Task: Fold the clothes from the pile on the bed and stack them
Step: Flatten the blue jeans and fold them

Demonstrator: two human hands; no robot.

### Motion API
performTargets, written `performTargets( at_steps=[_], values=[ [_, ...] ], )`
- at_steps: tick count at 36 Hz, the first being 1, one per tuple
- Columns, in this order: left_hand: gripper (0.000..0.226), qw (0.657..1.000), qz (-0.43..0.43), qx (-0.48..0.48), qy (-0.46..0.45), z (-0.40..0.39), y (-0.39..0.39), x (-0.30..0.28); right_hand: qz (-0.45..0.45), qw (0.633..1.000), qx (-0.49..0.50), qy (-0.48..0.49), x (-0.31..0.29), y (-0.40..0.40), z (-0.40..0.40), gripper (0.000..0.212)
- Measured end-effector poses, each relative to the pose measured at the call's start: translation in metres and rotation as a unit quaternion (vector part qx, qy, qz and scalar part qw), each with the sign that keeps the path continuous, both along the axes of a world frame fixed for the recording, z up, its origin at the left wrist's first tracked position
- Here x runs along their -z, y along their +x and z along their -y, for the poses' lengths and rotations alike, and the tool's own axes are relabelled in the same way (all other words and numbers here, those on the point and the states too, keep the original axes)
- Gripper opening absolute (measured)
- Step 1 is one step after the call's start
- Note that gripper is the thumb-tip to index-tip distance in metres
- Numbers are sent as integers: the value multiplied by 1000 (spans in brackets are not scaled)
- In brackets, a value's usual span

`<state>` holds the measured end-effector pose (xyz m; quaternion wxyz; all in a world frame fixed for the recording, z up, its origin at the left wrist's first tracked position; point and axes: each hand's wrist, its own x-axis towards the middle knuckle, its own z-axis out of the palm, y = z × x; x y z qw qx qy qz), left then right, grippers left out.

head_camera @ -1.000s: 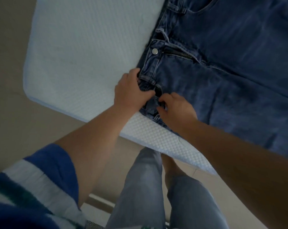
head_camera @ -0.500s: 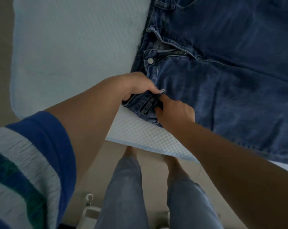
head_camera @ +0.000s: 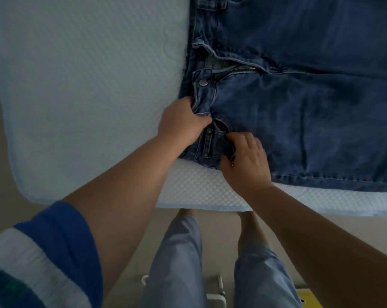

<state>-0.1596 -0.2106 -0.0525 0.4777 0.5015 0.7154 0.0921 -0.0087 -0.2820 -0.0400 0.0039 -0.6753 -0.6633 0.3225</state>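
**Jeans laid out, folding not yet begun**

Pale quilted bed [head_camera: 83, 90] carries a pair of dark blue jeans [head_camera: 299, 107], spread flat and front-up near its front edge, waistband toward the left. No fold shows in them yet, and no pile or finished stack is in view (both may lie out of frame), so I judge the task early. Fly unzipped, metal button [head_camera: 202, 82] undone. Left hand [head_camera: 181, 123] grips the waistband below the button; right hand [head_camera: 246, 161] pinches the denim at the front pocket, fingers curled.
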Motion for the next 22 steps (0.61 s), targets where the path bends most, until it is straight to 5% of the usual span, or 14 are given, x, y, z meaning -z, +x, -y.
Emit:
performTargets(
  at_steps=[7,14,18,22],
  values=[
    [18,987,-115,-109,5,34,-17,-8,40,989,-140,37,-16,35,7,62],
    [25,970,-136,55,194,40,-7,-26,150,973,-175,-6,-16,77,15,71],
    [45,993,-91,-60,40,-3,-3,-22,152,976,-153,14,-7,72,14,69],
    [38,992,12,-86,-90,-50,2,-14,148,982,-113,30,1,69,17,64]
  ],
)
